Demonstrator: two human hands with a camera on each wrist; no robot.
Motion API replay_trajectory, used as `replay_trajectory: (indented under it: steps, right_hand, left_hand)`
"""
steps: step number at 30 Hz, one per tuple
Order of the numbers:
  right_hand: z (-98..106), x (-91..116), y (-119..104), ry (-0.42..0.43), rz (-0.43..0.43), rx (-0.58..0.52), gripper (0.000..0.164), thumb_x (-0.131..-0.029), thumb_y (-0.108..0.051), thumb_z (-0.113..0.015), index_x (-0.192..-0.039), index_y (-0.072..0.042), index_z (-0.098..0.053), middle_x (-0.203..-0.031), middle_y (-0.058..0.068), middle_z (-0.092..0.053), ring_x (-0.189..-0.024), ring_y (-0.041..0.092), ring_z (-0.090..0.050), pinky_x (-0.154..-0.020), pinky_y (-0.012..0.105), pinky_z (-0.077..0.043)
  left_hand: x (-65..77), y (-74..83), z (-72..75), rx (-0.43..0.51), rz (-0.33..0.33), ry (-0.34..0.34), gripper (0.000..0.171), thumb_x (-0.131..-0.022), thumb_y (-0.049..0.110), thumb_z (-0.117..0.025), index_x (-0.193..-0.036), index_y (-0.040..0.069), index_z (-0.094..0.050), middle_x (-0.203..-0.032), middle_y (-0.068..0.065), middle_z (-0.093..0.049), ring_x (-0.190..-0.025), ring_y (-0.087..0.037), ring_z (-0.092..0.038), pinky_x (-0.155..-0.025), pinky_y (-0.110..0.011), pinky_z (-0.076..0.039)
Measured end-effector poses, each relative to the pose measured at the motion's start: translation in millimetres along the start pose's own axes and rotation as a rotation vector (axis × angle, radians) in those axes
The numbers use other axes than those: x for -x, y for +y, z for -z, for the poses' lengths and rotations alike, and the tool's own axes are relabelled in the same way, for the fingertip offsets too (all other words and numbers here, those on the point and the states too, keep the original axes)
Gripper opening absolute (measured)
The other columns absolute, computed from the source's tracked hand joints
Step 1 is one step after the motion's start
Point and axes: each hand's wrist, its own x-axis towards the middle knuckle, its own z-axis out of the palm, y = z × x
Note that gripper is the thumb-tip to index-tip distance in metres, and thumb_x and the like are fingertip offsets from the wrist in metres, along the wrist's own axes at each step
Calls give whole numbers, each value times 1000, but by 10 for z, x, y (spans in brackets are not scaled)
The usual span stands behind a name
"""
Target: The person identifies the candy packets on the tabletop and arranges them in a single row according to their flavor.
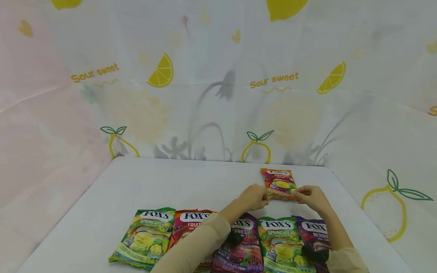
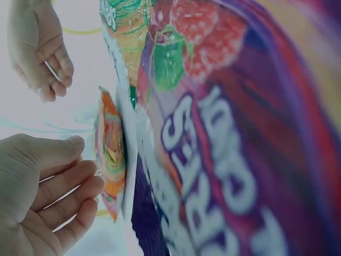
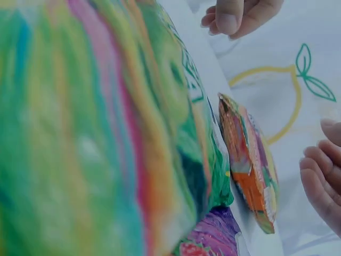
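An orange-red bag of Fox's Fruits candy point(image 1: 278, 184) lies face up near the back right of the white table. Just left of its lower corner is my left hand point(image 1: 253, 197), fingers loosely bent. My right hand point(image 1: 313, 198) is at its lower right corner, thumb and forefinger overlapping the edge in the head view. In the left wrist view, my left hand point(image 2: 50, 186) has relaxed, spread fingers right by the bag point(image 2: 111, 152) and grips nothing. The right wrist view shows my right hand point(image 3: 324, 173) with loosely curved fingers, a gap between them and the bag point(image 3: 250, 165).
A front row holds a green Spring Tea bag point(image 1: 145, 237), an orange Fruits bag point(image 1: 181, 225), a purple Berries bag point(image 1: 244, 246), another green bag point(image 1: 281, 244) and another purple bag point(image 1: 315, 235). My forearms reach over this row. A lemon-print cloth point(image 1: 211, 106) hangs behind the table.
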Motion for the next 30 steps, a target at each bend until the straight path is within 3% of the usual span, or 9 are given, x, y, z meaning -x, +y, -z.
replay_trajectory:
  steps: [12, 26, 30]
  right_hand:
    - [-74, 111, -76, 17, 71, 15, 29, -91, -13, -61, -103, 13, -62, -90, 22, -68, -79, 32, -67, -73, 36, -54]
    - [-169, 165, -178, 20, 95, 18, 28, -90, -16, -63, -102, 9, -64, -93, 23, -68, -82, 31, -67, -77, 40, -53]
    - [-196, 183, -204, 13, 112, 12, 26, -90, -16, -63, -101, 8, -65, -92, 21, -68, -81, 31, -66, -74, 35, -53]
  left_hand:
    - [194, -116, 148, 67, 1, 18, 11, -81, 20, -74, -84, 9, -72, -77, 3, -68, -69, -6, -57, -64, -15, -43]
    - [436, -195, 349, 165, -36, 100, 14, -80, 14, -75, -86, 3, -72, -77, -3, -69, -68, -8, -61, -62, -15, -46]
    - [485, -230, 383, 205, -72, 134, 14, -79, 12, -75, -85, 0, -71, -76, -5, -70, -67, -9, -63, -62, -14, -47]
